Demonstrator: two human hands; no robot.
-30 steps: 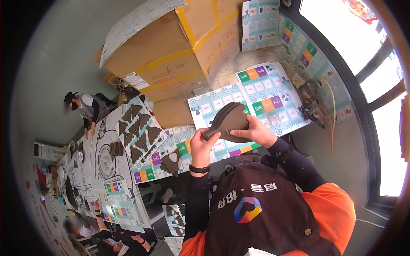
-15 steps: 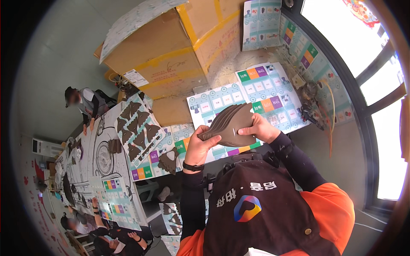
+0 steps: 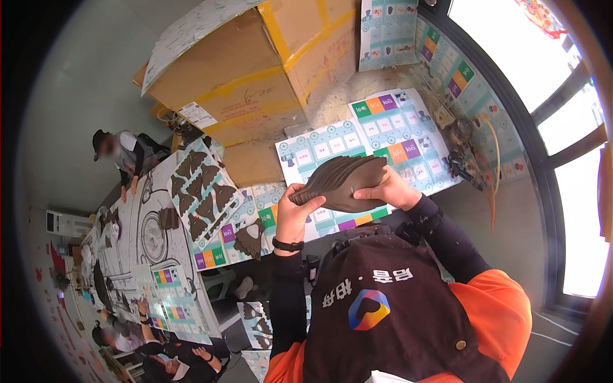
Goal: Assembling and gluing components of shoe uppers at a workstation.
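Note:
Between my two hands is a stack of dark brown shaped sheets, raised over the near part of the table and slightly fanned along its far edges. My left hand grips the narrow left end, thumb on top. My right hand is closed round the right side, its thumb pressed on the top sheet near a small pale slit. Under the stack lie printed boards with coloured squares and train pictures. A smaller brown cut-out pile rests to the left of my left wrist, at the table edge.
A big taped cardboard box stands at the back. To the left, a sheet with several brown cut-outs lies by a long table with line drawings. Other people work there. A tool with a yellow hose is at the right, near the window.
The stack has tilted flatter, and its right side has turned slightly toward the right. Both hands keep their hold on it; my left hand has shifted a little left.

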